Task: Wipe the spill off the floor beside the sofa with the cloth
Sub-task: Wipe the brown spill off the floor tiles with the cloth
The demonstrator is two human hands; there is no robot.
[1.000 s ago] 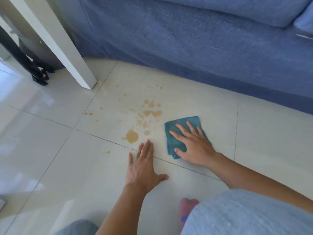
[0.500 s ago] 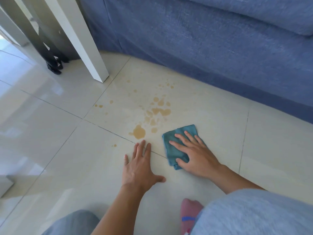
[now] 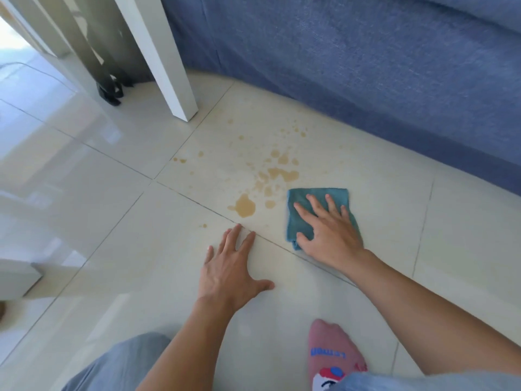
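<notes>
Teal cloth (image 3: pixel 315 210) under spread right hand (image 3: pixel 328 235); pink sock (image 3: pixel 335 351) lettering blurred.

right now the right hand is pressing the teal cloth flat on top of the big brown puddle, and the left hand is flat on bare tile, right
Not quite. In the head view the right hand presses the teal cloth on tile beside the big brown puddle, not on it. The left hand is flat on bare tile.

Single head-worn wide-angle view, looking forward and steeply down, close above the tiled floor (image 3: pixel 465 227); the sofa (image 3: pixel 366 66) front spans the top, the wearer's forearms enter from below.
</notes>
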